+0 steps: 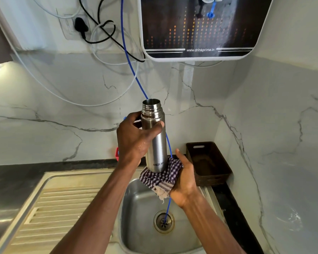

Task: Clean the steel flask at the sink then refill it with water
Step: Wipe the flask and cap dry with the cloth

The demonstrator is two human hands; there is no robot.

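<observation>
Head view, left hand (pixel 134 142) grips flask (pixel 154 138), right hand (pixel 184 178) cups cloth (pixel 162 177) under base

We see a dark speckled stone counter (pixel 17 177) with a stainless steel sink (pixel 92 176) set into it, ribbed drainboard (pixel 50 213) on the left. A dark brown woven rectangular basket (pixel 208 163) sits at the counter's back right corner, beside the basin (pixel 140 217).
</observation>
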